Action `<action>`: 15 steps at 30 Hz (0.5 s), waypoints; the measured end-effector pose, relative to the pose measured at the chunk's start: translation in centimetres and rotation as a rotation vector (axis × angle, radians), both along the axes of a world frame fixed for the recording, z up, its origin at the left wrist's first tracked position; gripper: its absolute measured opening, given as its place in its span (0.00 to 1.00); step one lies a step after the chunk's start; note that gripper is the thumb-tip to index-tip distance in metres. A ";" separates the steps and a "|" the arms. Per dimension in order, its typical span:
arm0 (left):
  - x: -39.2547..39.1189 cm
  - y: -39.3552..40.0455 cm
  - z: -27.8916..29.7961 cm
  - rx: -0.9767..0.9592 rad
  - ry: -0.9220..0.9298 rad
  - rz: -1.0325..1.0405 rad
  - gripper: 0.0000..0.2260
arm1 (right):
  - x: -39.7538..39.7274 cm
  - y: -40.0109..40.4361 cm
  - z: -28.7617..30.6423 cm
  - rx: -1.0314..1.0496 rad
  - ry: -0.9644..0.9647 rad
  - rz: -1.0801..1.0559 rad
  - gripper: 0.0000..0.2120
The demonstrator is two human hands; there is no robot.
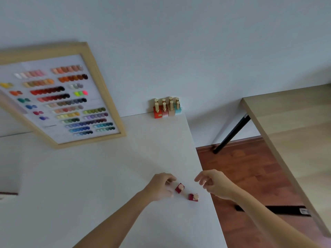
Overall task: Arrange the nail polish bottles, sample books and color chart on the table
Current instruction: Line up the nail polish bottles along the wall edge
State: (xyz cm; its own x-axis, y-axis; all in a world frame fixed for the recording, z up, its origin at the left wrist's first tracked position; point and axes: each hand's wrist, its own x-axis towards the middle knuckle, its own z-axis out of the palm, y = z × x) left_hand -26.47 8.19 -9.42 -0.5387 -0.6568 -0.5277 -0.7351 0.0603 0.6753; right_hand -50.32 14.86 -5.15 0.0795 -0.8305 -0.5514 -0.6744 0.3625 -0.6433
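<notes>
white table (100,176) | framed color chart (59,97) far left | bottle cluster (167,107) far edge | two red bottles (179,188) near right edge

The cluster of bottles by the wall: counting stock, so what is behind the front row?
Behind the front row of the bottle cluster, four more gold caps show; their bottle bodies and colours are hidden.

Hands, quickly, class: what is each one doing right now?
Left hand: loosely curled, empty, beside a red bottle.
Right hand: open, holding nothing, above the table edge.
</notes>
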 end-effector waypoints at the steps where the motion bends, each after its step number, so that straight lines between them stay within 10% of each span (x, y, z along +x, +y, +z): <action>1: -0.1 0.9 0.0 -0.032 -0.005 0.003 0.25 | 0.3 0.9 0.2 -0.002 -0.016 0.030 0.24; 15: -1.3 5.0 0.8 -0.308 0.070 0.179 0.11 | 5.1 3.8 -0.1 -0.269 0.139 -0.035 0.06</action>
